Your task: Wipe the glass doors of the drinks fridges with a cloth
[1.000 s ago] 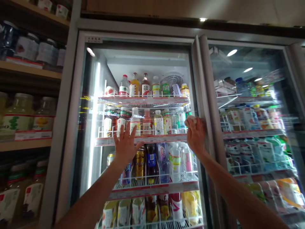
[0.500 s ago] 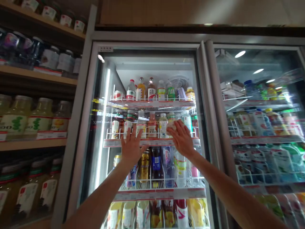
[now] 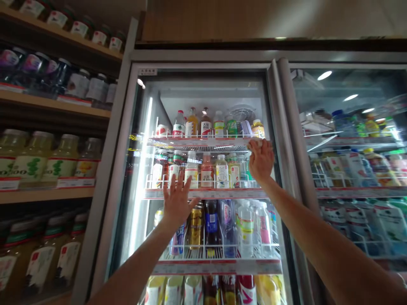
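Observation:
My right hand [image 3: 260, 162] grips a small white cloth [image 3: 255, 143] against the upper right of a glass cooler door [image 3: 208, 106], close to its metal frame. My left hand [image 3: 178, 201] lies flat on the same glass lower down, fingers spread and holding nothing. Behind the glass, white wire racks carry bottled drinks [image 3: 206, 171] and cans [image 3: 196, 224].
A second glass cooler door [image 3: 349, 97] stands to the right, with more bottled drinks behind it. Wooden shelves [image 3: 47, 194] on the left hold large jars and bottles of pale drink. A metal frame [image 3: 281, 127] divides the doors.
My right hand with the cloth slid left across the glass, then returned right and higher. My left hand stayed nearly in place on the glass.

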The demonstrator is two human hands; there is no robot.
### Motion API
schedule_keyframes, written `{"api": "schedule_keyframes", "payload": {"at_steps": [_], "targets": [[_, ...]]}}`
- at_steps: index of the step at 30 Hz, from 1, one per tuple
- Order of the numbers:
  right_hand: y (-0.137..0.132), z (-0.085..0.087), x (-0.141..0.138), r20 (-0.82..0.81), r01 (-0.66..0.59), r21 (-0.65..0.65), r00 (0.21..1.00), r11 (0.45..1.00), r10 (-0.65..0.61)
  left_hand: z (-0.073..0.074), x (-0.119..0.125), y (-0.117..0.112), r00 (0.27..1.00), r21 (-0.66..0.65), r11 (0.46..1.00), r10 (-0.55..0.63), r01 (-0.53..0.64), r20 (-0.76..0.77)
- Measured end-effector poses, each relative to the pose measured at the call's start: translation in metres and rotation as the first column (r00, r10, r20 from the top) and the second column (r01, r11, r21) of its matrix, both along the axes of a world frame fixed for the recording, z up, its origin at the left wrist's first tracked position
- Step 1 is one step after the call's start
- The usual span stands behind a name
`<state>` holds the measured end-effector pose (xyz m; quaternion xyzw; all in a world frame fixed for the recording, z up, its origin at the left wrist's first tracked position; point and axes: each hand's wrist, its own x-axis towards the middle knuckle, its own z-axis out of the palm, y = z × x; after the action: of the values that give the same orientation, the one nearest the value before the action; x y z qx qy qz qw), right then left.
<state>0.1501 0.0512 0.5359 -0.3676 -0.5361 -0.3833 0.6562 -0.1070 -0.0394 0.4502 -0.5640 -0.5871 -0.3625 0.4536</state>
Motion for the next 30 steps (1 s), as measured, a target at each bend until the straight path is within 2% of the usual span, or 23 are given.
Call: {"api": "schedule_keyframes", "payload": {"at_steps": [1, 2, 4, 6, 7, 9, 11, 13, 15, 17, 18, 19, 21, 23, 25, 27, 30], "targets": [[-0.001, 0.004, -0.003, 0.023, -0.004, -0.003, 1.000, 1.000, 0.004, 0.000, 0.000, 0.000, 1.000, 0.002, 1.000, 0.000, 0.000, -0.001], [-0.002, 0.005, -0.008, 0.127, -0.008, -0.002, 0.992, 1.000, 0.008, 0.000, 0.000, -0.001, 1.000, -0.001, 1.000, -0.003, 0.003, -0.003], [-0.006, 0.002, -0.019, 0.428, -0.019, 0.008, 0.904, 1.000, 0.014, 0.002, -0.001, -0.002, 1.000, -0.017, 1.000, -0.012, 0.012, 0.001], [-0.009, -0.001, -0.025, 0.572, -0.031, 0.022, 0.820, 0.999, 0.013, 0.005, -0.002, -0.003, 0.999, -0.017, 0.999, -0.028, 0.028, 0.016], [-0.009, 0.000, -0.027, 0.538, -0.037, 0.029, 0.843, 0.999, 0.015, 0.006, -0.003, -0.003, 0.999, -0.009, 0.999, -0.040, 0.040, 0.026], [-0.009, 0.003, -0.030, 0.297, -0.047, 0.038, 0.954, 0.998, 0.034, 0.010, -0.004, -0.003, 0.997, 0.029, 0.997, -0.075, 0.074, 0.035], [-0.008, 0.002, -0.040, 0.153, -0.067, 0.033, 0.986, 0.997, 0.061, 0.016, -0.003, -0.002, 0.989, 0.097, 0.985, -0.147, 0.144, 0.023], [-0.011, -0.010, -0.055, 0.260, -0.102, 0.015, 0.961, 0.995, 0.095, 0.023, 0.001, 0.000, 0.962, 0.177, 0.946, -0.273, 0.273, -0.025], [-0.016, -0.031, -0.070, 0.429, -0.155, -0.009, 0.892, 0.988, 0.144, 0.029, 0.012, 0.004, 0.898, 0.212, 0.873, -0.429, 0.439, -0.094], [-0.021, -0.053, -0.075, 0.521, -0.234, -0.022, 0.827, 0.972, 0.211, 0.032, 0.027, 0.009, 0.823, 0.178, 0.804, -0.550, 0.568, -0.139], [-0.022, -0.061, -0.072, 0.550, -0.286, -0.020, 0.797, 0.958, 0.249, 0.031, 0.037, 0.013, 0.803, 0.153, 0.789, -0.579, 0.595, -0.142], [-0.023, -0.067, -0.065, 0.572, -0.335, -0.017, 0.770, 0.942, 0.283, 0.029, 0.047, 0.017, 0.802, 0.129, 0.793, -0.580, 0.596, -0.140], [-0.021, -0.072, -0.042, 0.590, -0.382, 0.006, 0.748, 0.924, 0.305, 0.020, 0.068, 0.026, 0.846, 0.104, 0.843, -0.509, 0.527, -0.157], [-0.015, -0.072, -0.015, 0.524, -0.320, 0.069, 0.818, 0.945, 0.239, 0.010, 0.089, 0.035, 0.897, 0.125, 0.898, -0.392, 0.421, -0.202], [-0.007, -0.070, 0.008, 0.392, -0.178, 0.137, 0.913, 0.974, 0.111, 0.005, 0.103, 0.043, 0.923, 0.172, 0.924, -0.296, 0.342, -0.245], [0.000, -0.069, 0.021, 0.299, -0.062, 0.164, 0.954, 0.985, 0.010, 0.012, 0.103, 0.047, 0.925, 0.209, 0.927, -0.246, 0.312, -0.290], [0.005, -0.070, 0.023, 0.257, -0.009, 0.161, 0.966, 0.987, -0.033, 0.043, 0.071, 0.048, 0.930, 0.255, 0.919, -0.223, 0.300, -0.292]]}}
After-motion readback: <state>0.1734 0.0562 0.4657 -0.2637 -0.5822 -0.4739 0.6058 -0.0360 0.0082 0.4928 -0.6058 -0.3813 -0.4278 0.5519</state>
